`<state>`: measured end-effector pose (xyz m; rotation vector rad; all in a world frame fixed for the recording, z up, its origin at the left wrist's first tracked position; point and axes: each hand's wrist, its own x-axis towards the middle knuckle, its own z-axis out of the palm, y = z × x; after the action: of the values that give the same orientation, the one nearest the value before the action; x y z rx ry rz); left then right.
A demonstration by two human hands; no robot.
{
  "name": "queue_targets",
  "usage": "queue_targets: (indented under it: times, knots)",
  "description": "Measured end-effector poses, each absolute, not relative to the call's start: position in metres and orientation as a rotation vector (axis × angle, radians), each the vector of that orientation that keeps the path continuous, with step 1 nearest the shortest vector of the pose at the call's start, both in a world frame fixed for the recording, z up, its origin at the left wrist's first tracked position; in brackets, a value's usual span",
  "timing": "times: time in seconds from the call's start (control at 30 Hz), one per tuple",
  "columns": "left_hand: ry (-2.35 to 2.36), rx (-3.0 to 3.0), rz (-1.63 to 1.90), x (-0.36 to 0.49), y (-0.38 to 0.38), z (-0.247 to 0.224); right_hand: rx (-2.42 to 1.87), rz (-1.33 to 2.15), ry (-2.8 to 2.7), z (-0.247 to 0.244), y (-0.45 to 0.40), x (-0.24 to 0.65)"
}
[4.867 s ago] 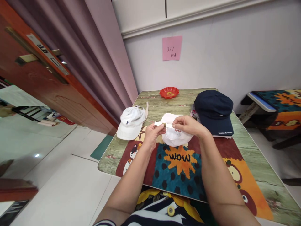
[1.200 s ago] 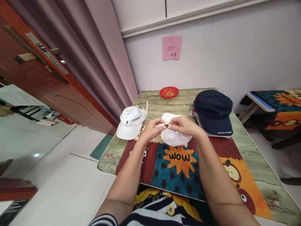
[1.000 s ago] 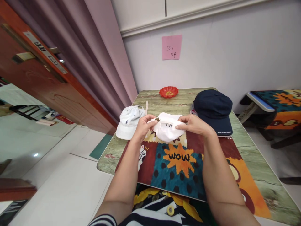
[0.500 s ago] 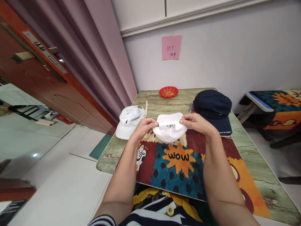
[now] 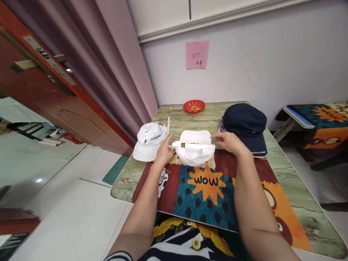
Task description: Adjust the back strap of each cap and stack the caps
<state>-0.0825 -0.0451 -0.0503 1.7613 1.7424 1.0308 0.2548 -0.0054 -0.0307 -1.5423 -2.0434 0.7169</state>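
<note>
In the middle of the table lies a white cap [image 5: 194, 156], its back opening toward me and part of dark lettering showing behind the strap. Its white strap [image 5: 195, 145] runs straight across, with a small brownish buckle [image 5: 183, 145] near the left end. Just left of the strap's end is my left hand [image 5: 164, 151], fingers apart and nothing in them. On the other side, my right hand [image 5: 230, 142] is open, fingertips stretched out at the cap's right edge. A pale cap with a small dark logo [image 5: 149, 139] lies beyond my left hand.
A navy cap [image 5: 246, 125] sits at the right, partly over another item. At the back stands a red scalloped dish [image 5: 194, 106]. A colourful mat [image 5: 205, 197] covers the table's near part. A wooden door [image 5: 89, 112] and curtain [image 5: 119, 54] are at the left.
Both hands have let go of the white cap's strap. My left hand has moved left and slightly down, my right hand a little to the right. The strap's left end and buckle now show.
</note>
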Motion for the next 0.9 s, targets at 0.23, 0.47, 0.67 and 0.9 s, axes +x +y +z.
queue_targets:
  times: [0.23,0.47,0.67,0.9]
  knots:
    - [1.489,1.871,0.982,-0.063,-0.046,-0.045,-1.435,0.705,-2.152,-0.038,-0.002,0.237]
    - [1.118,1.27,1.316,-0.058,-0.053,0.002,-0.97,0.969,-1.676,-0.008,-0.015,0.236]
    - [0.915,0.84,1.487,-0.041,-0.054,0.02,-0.889,1.248,-1.317,0.007,-0.023,0.212]
    - [0.842,0.689,1.296,-0.026,-0.065,-0.005,-0.972,1.232,-1.066,-0.003,-0.012,0.198]
